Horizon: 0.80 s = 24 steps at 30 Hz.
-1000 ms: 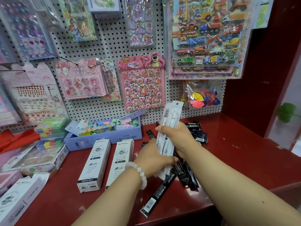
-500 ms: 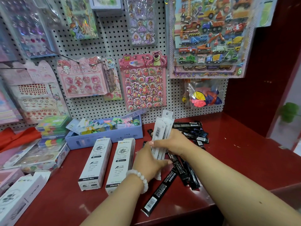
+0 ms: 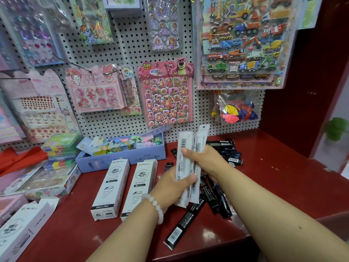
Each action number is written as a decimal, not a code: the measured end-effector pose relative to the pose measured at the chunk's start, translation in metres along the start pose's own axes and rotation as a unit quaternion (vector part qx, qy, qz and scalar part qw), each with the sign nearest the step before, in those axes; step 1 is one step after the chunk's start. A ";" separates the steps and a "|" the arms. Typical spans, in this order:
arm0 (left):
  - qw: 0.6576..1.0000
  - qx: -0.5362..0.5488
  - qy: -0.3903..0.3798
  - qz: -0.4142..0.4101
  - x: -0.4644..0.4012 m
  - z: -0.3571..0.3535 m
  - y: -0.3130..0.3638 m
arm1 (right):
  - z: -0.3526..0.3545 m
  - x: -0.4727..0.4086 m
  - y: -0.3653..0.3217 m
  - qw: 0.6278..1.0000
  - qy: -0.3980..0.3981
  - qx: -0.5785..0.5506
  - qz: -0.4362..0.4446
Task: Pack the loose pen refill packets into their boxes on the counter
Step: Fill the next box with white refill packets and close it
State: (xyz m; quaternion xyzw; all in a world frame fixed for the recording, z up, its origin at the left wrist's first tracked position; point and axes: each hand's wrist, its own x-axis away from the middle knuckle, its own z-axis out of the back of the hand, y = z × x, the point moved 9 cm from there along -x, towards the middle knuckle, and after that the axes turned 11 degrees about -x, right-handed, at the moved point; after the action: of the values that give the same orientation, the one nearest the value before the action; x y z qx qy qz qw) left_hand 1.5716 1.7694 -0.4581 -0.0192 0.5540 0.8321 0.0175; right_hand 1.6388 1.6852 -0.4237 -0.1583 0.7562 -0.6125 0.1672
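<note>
Both hands, the left hand and right hand, grip upright white packets above the surface, while two white boxes lie lengthwise just left, nearer the left hand.

The bundle of white refill packets is sitting lower than 1.0 s ago, its bottom ends now reaching down close to the black refill packets on the tabletop. The right hand is now wrapping the bundle's upper part, thumb across the front. The left hand is now gripping the lower part, thumb pressing on the front face. The packets are fanning slightly at the top, one tall packet sticking up right of the others.
</note>
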 end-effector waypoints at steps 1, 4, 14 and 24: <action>0.998 0.058 -0.005 0.014 0.001 -0.002 -0.001 | 0.000 0.000 0.001 1.000 0.002 -0.007 -0.005; 0.982 0.173 -0.011 0.072 0.001 -0.005 -0.003 | -0.001 0.002 0.006 0.998 0.006 -0.055 -0.033; 0.972 0.193 -0.050 0.121 0.002 -0.005 -0.002 | 0.005 -0.003 0.017 0.997 0.030 -0.004 -0.076; 0.978 0.162 -0.093 0.090 0.004 -0.003 0.004 | -0.006 -0.002 0.016 0.997 -0.029 0.004 -0.069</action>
State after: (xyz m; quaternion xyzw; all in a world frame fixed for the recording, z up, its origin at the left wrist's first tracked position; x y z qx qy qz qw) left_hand 1.5677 1.7649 -0.4562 0.1115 0.6769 0.7276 -0.0036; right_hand 1.6371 1.6941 -0.4380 -0.2273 0.7357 -0.6208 0.1471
